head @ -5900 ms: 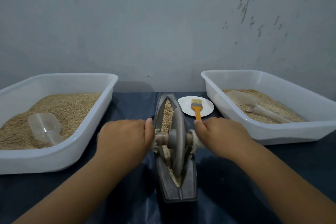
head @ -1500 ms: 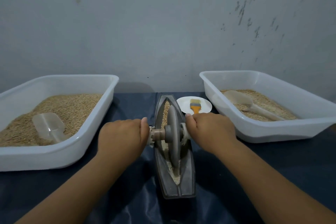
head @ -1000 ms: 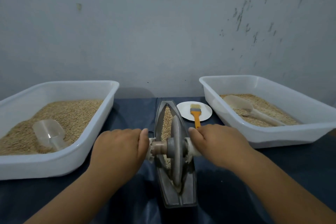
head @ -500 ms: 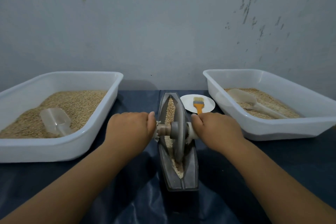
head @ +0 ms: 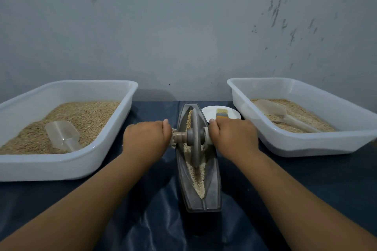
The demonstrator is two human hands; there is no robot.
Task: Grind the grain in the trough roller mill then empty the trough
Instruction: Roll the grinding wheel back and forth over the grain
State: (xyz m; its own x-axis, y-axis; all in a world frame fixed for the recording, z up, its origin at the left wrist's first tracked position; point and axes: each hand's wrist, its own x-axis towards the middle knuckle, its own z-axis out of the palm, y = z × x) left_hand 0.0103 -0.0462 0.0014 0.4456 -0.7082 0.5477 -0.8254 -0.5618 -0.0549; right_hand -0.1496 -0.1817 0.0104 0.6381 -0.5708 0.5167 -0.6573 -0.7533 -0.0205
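the trough [head: 212, 193] sits at the middle of the table, running from its front edge toward the wall, grain [head: 199, 185] lying along its groove; the left hand [head: 145, 138] and right hand [head: 234, 136] each curl round an axle end of the wheel [head: 195, 138]. grinding well likely needs even downward pressure, the wheel kept upright, and full strokes reaching both tips
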